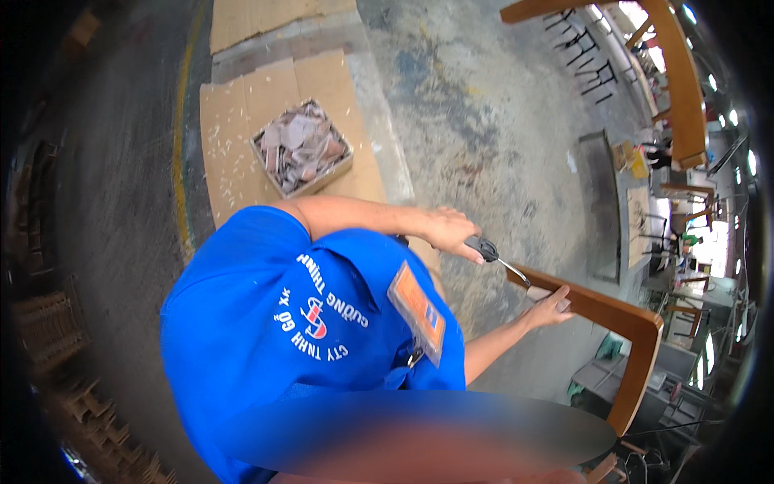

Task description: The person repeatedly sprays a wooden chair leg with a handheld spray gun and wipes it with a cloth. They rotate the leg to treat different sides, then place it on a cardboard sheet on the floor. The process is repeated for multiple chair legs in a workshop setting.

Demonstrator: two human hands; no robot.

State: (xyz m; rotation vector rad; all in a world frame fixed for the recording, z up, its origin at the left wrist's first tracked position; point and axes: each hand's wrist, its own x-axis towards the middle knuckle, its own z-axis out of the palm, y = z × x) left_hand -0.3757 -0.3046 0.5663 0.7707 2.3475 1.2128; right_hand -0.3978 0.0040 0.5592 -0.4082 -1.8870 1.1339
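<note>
My left hand (450, 231) is closed round the black handle of a hand tool (484, 248). A thin, bent metal shaft runs from the handle toward a brown wooden frame (645, 343), which has a rounded corner and looks like part of a chair. Farther along the shaft, my right hand (553, 307) grips a small pale piece (538, 293) at the frame's edge. The fingers partly hide this piece, and its kind cannot be made out. The tip of the shaft ends close to it.
A square box (322, 181) of greyish-pink scraps stands on cardboard (234, 161) on the floor, left of my arms. Another curved wooden part (685, 89) is at upper right. Beyond are a dark low table (603, 210) and dark metal frames (592, 68). Stacked wooden parts (105, 427) lie at lower left.
</note>
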